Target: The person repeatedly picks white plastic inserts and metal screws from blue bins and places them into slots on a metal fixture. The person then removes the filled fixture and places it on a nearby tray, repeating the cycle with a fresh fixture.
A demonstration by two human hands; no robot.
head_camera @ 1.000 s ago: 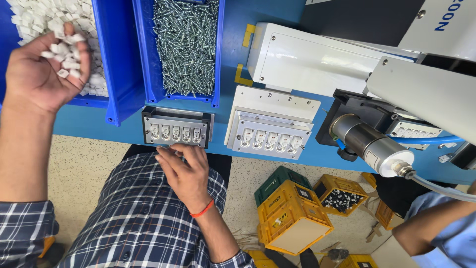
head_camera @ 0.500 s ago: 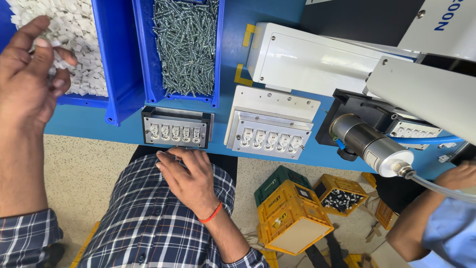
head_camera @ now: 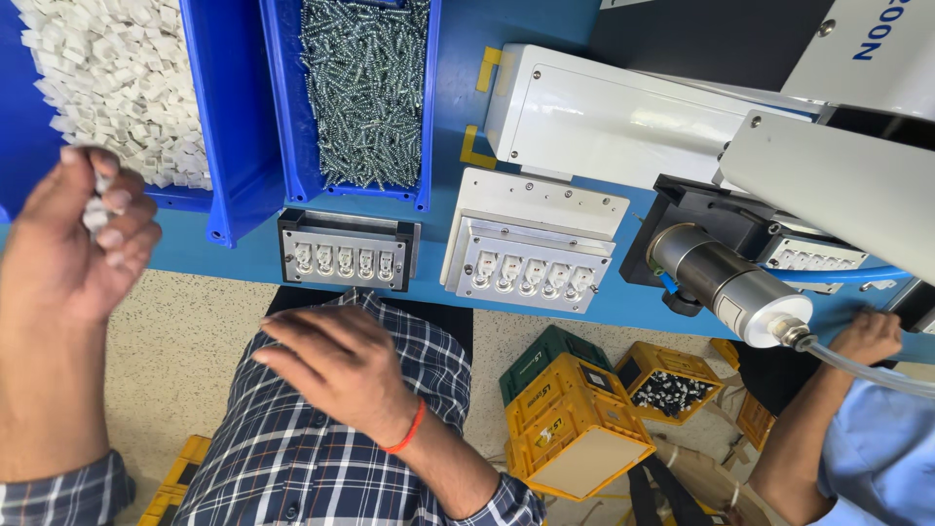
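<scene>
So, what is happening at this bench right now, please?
A person in a checked shirt sits at a blue bench. The left hand is raised and cupped around a few small white plastic pieces, just below the blue bin of white pieces. The right hand hovers empty over the lap, below a dark fixture with five slots. A bin of screws stands beside. Another person's hand shows at the far right.

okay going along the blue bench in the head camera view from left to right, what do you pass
Bin of small white plastic pieces → bin of silver screws → dark fixture with a row of slots → white fixture with a row of slots → metal cylinder with a hose → another person's hand.
</scene>
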